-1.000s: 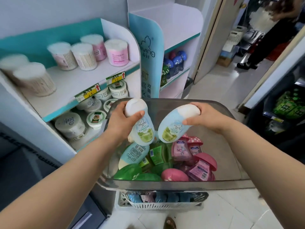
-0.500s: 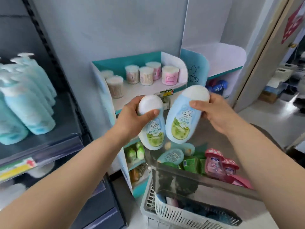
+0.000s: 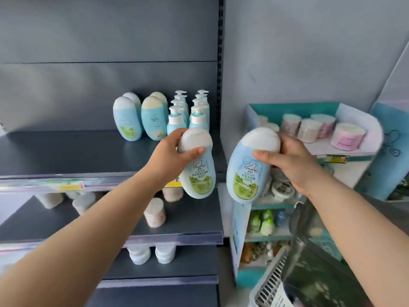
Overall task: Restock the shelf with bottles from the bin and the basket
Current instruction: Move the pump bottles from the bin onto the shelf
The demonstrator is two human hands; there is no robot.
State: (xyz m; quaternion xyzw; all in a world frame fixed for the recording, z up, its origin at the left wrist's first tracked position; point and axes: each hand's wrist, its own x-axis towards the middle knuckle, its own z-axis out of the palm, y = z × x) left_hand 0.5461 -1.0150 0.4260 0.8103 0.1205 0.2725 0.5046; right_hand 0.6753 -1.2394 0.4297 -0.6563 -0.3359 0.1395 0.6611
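- Holds left bottle [image 3: 200, 173] in left grip [image 3: 170, 156], curled round cap end, base down at shelf's [image 3: 66, 151] near edge, seemingly for upright placing.
- Holds right bottle [image 3: 246, 176] likewise in right grip [image 3: 294, 161], right of shelf.

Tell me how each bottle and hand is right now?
left bottle: held in air, cap up.
right bottle: held in air, cap up, tilted.
left hand: grips left bottle.
right hand: grips right bottle.
shelf bottles: standing upright, capped.
pump bottles: standing upright in rows.
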